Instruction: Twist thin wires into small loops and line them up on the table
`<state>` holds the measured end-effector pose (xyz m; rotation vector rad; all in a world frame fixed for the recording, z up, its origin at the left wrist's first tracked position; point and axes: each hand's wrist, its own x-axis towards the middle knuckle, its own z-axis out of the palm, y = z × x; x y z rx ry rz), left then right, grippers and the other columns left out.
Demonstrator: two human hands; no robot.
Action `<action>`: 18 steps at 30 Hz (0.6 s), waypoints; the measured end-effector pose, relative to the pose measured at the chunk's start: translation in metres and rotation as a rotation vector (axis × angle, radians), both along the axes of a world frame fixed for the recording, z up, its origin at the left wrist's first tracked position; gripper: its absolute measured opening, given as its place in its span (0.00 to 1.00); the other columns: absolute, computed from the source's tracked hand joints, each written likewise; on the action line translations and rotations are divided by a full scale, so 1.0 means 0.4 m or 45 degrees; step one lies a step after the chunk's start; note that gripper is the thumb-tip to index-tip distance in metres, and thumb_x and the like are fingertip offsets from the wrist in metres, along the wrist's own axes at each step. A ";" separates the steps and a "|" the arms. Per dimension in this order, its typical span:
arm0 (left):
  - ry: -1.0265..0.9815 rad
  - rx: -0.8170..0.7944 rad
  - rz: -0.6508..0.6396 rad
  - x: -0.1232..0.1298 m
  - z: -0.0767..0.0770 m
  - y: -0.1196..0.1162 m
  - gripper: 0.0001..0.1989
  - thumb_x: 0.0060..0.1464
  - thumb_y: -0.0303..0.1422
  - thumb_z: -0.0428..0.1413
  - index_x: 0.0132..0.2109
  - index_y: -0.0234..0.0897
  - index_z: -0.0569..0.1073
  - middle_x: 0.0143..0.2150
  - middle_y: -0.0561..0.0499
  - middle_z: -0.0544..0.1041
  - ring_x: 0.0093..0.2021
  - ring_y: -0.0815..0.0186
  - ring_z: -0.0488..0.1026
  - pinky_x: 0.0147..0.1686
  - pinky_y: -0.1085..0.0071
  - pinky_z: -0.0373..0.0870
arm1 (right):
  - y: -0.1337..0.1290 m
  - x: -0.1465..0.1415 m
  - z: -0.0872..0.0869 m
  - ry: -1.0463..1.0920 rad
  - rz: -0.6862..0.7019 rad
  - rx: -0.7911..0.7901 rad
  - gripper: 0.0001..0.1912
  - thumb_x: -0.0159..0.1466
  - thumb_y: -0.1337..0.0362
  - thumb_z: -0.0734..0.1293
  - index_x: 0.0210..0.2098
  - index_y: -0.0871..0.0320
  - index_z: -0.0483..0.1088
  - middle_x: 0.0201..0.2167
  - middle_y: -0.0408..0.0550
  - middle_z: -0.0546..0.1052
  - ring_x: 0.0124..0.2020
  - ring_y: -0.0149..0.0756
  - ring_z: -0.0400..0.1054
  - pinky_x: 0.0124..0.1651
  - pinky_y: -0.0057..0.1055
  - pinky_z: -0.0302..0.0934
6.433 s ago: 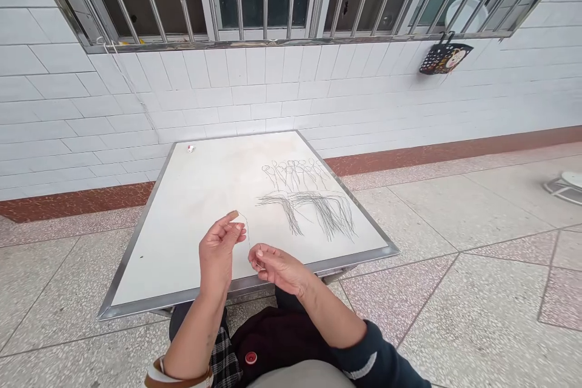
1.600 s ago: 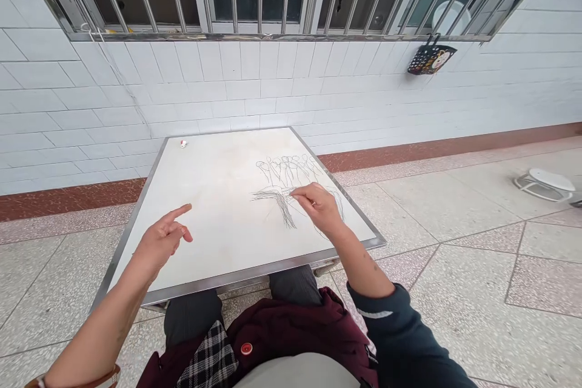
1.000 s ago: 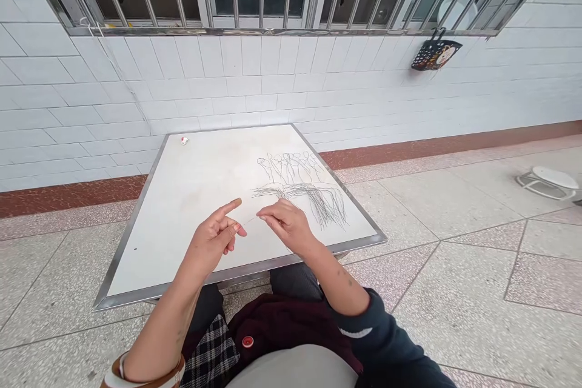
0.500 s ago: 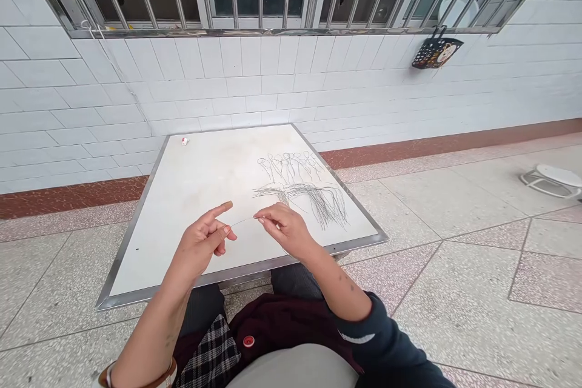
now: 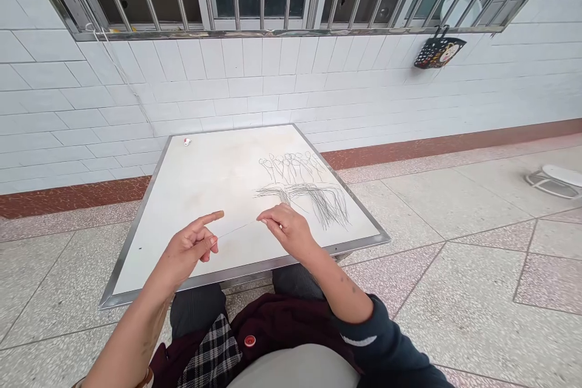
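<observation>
A thin dark strand (image 5: 236, 230), seemingly wire, runs nearly straight between my two hands over the white table (image 5: 204, 176). My left hand (image 5: 188, 245) pinches its left end between thumb and bent fingers, with the index finger stretched out. At the other end, my right hand (image 5: 286, 227) pinches it between thumb and fingertips. Just beyond my right hand lies a loose spread of similar long strands (image 5: 321, 206). Behind that, several strands bent into loops at their tops (image 5: 291, 163) lie in a row.
A small white and red object (image 5: 187, 142) sits at the table's far left corner. The table's metal edge (image 5: 154, 194) stands near a tiled wall with a barred window. A black patterned basket (image 5: 439, 51) hangs at right, and a white stool (image 5: 557, 180) stands farther off.
My left hand has moved left and toward me, so a longer stretch of the strand shows between my hands. My right hand has stayed nearly in place.
</observation>
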<state>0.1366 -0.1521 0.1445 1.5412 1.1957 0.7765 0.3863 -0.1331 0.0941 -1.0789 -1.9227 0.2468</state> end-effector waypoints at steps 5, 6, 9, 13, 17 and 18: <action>0.555 0.246 0.035 -0.014 0.035 -0.013 0.25 0.58 0.41 0.48 0.63 0.48 0.60 0.39 0.53 0.76 0.39 0.62 0.70 0.40 0.66 0.65 | -0.009 -0.022 -0.007 -0.073 0.036 0.033 0.10 0.66 0.68 0.60 0.40 0.53 0.73 0.34 0.43 0.79 0.36 0.35 0.67 0.38 0.30 0.61; 0.660 0.345 0.069 -0.001 0.042 -0.020 0.25 0.59 0.41 0.48 0.62 0.51 0.60 0.43 0.52 0.77 0.42 0.60 0.70 0.42 0.64 0.65 | -0.012 -0.028 -0.006 -0.078 0.025 0.051 0.10 0.66 0.68 0.60 0.41 0.54 0.72 0.34 0.43 0.79 0.36 0.35 0.67 0.38 0.30 0.61; 0.762 0.624 0.127 0.062 0.050 -0.041 0.23 0.59 0.39 0.48 0.62 0.51 0.62 0.47 0.52 0.77 0.48 0.57 0.69 0.45 0.62 0.64 | -0.021 -0.044 0.007 -0.104 0.024 0.084 0.10 0.67 0.68 0.60 0.41 0.53 0.72 0.33 0.44 0.78 0.35 0.35 0.66 0.36 0.30 0.60; 0.595 0.666 0.209 0.141 0.035 -0.042 0.21 0.59 0.35 0.48 0.59 0.48 0.67 0.44 0.52 0.78 0.43 0.61 0.72 0.43 0.66 0.66 | -0.032 -0.049 0.032 -0.071 0.052 0.058 0.09 0.67 0.66 0.60 0.39 0.53 0.72 0.31 0.44 0.78 0.34 0.34 0.66 0.36 0.30 0.60; 0.435 0.566 0.238 0.159 0.024 -0.026 0.20 0.57 0.34 0.51 0.57 0.47 0.69 0.40 0.53 0.79 0.38 0.64 0.74 0.39 0.68 0.67 | -0.036 -0.041 0.041 0.022 0.075 -0.015 0.07 0.66 0.66 0.61 0.38 0.54 0.71 0.31 0.43 0.77 0.33 0.33 0.67 0.36 0.29 0.60; 0.403 0.544 0.223 0.159 0.023 -0.024 0.21 0.56 0.34 0.52 0.57 0.47 0.69 0.39 0.53 0.78 0.36 0.65 0.73 0.37 0.69 0.67 | -0.036 -0.039 0.040 0.038 0.071 -0.019 0.07 0.66 0.66 0.61 0.38 0.54 0.71 0.31 0.43 0.76 0.33 0.33 0.67 0.36 0.29 0.60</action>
